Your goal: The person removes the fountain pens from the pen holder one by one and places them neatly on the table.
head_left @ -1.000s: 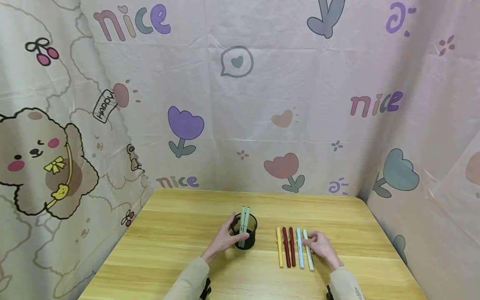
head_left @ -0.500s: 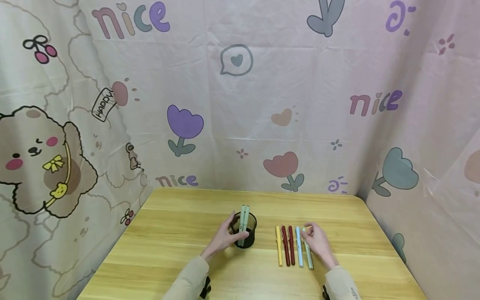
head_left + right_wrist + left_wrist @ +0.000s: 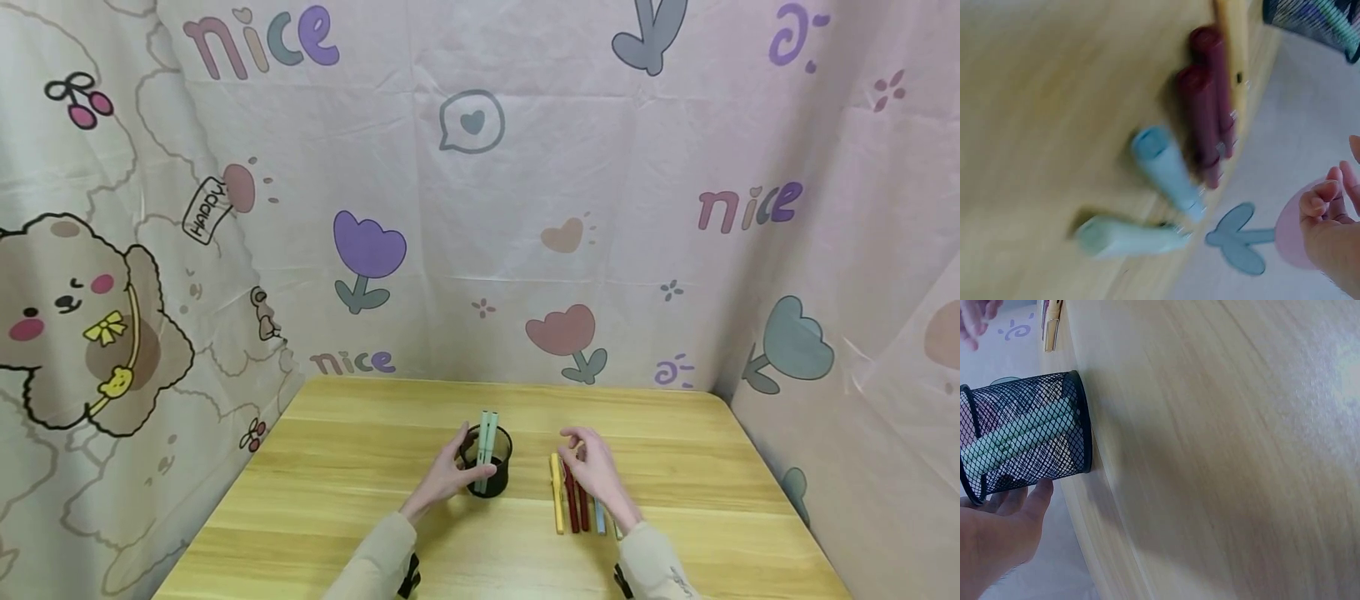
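Note:
A black mesh pen holder (image 3: 492, 487) stands upright on the table with two mint-green pens (image 3: 487, 433) leaning in it. My left hand (image 3: 444, 480) holds it from the left, thumb across the front; fingers (image 3: 1040, 497) touch the mesh in the left wrist view. My right hand (image 3: 596, 471), fingers loosely bent and holding nothing, is above the row of pens. That row has a yellow pen (image 3: 557, 500), two dark red pens (image 3: 1200, 103), a light blue pen (image 3: 1163, 164) and a pale green pen (image 3: 1125, 237). In the head view the right hand partly covers the row.
The wooden table (image 3: 375, 417) runs back to a patterned curtain (image 3: 480, 217), with more curtain on both sides. The pen row lies to the right of the pen holder, a short gap between them.
My right hand has left the pale green pen and moved left over the row, towards the dark red and yellow pens. The left hand and pen holder stay in place.

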The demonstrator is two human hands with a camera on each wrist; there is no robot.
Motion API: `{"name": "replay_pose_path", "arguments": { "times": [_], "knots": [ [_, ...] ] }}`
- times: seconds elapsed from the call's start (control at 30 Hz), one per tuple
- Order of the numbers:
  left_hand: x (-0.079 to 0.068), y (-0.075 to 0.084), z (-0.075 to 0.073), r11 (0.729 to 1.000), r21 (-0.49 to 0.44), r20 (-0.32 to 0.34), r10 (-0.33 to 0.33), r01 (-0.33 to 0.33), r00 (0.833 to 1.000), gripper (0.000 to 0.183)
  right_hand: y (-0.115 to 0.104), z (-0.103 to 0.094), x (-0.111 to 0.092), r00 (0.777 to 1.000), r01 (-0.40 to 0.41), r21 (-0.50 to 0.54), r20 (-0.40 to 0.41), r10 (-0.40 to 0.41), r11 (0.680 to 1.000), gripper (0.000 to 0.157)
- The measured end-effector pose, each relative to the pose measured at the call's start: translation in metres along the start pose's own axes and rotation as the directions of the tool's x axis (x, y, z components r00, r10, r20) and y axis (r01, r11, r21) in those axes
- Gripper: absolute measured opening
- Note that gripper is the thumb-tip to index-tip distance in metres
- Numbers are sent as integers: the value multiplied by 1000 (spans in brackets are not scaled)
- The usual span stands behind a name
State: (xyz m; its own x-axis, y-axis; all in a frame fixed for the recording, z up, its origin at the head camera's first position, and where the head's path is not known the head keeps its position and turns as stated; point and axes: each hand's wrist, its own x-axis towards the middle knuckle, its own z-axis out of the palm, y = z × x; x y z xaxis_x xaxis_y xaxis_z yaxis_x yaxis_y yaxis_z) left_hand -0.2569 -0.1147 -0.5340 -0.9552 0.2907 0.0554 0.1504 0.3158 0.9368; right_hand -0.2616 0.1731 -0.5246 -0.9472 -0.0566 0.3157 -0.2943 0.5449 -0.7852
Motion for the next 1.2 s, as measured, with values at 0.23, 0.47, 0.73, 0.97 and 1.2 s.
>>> {"name": "replay_pose_path", "arguments": {
  "times": [0.23, 0.47, 0.73, 0.97, 1.2],
  "knots": [
    [0, 0, 1, 1000, -10, 3, 6, -6, 1000, 103, -21, 21, 6, 997, 79, 11, 21, -79, 997, 24],
    [2, -2, 1, 1000, -11, 3, 12, -12, 1000, 104, -36, 39, 13, 991, 109, 31, 78, -111, 994, 25],
    [2, -2, 1, 1000, 3, 12, 23, -23, 1000, 105, -44, 54, 20, 983, 85, 26, 163, -88, 996, 39],
    [2, -1, 1, 1000, 1, 14, 30, -30, 999, 105, -48, 61, 26, 979, 71, 7, 191, -71, 997, 43],
    [1, 1, 1, 999, 0, 14, 34, -34, 999, 105, -50, 67, 32, 978, 75, -1, 196, -73, 997, 45]
  ]
}}
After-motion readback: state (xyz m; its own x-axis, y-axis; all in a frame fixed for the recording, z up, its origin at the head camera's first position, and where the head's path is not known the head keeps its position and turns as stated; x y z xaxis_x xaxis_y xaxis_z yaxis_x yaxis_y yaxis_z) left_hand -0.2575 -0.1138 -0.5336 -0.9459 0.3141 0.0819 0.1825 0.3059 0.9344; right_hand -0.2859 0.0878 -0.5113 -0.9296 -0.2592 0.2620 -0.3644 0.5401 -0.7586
